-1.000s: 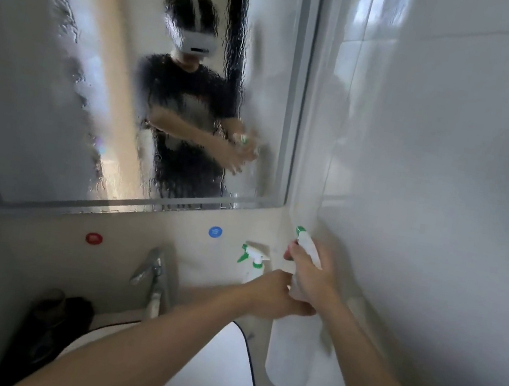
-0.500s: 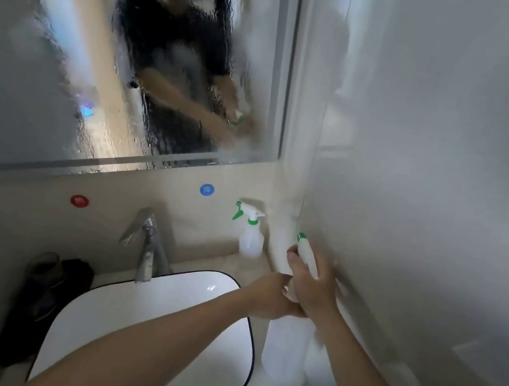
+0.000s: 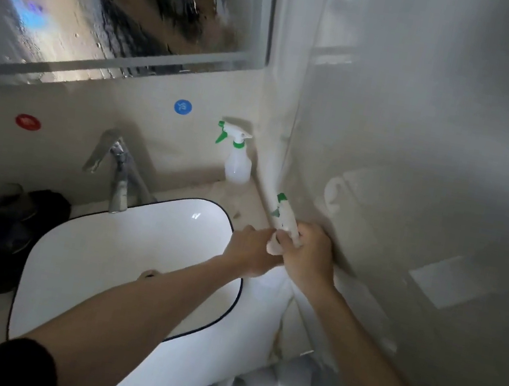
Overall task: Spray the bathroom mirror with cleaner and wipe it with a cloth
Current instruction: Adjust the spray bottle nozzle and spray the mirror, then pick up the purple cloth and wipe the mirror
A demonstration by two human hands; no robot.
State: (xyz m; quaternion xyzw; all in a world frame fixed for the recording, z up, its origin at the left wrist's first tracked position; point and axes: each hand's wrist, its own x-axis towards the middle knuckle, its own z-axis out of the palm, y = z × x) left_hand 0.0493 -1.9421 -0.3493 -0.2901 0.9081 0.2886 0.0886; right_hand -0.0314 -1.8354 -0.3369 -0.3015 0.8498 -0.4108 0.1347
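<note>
While our two hands meet at the right end of the basin, we start at the far left, where a dark bundle (image 3: pixel 20 238) lies on the counter (too dim to name). Above it, a round red sticker (image 3: pixel 28 122) sits on the beige back wall. Higher up is the wet rectangular mirror (image 3: pixel 124 19), streaked with running drops. A chrome tap (image 3: pixel 119 170) stands behind the white ceramic basin with a thin dark rim (image 3: pixel 102 251), and a round blue sticker (image 3: pixel 183 107) is on the wall to its right. In the back corner, a translucent plastic spray bottle with a white-and-green trigger (image 3: pixel 238 163) stands upright, untouched. Nearer us, our left hand (image 3: pixel 250 252) curls its fingers onto the lower part of a second white spray bottle with a green nozzle (image 3: pixel 286 218). Our right hand (image 3: pixel 310 256) is wrapped round the same bottle, whose nozzle pokes up, tilted left, close to the pale side wall (image 3: pixel 437 156) and well below the mirror's lower right corner. Something white hangs beneath the hands; we cannot tell whether it is the bottle's body or cloth
</note>
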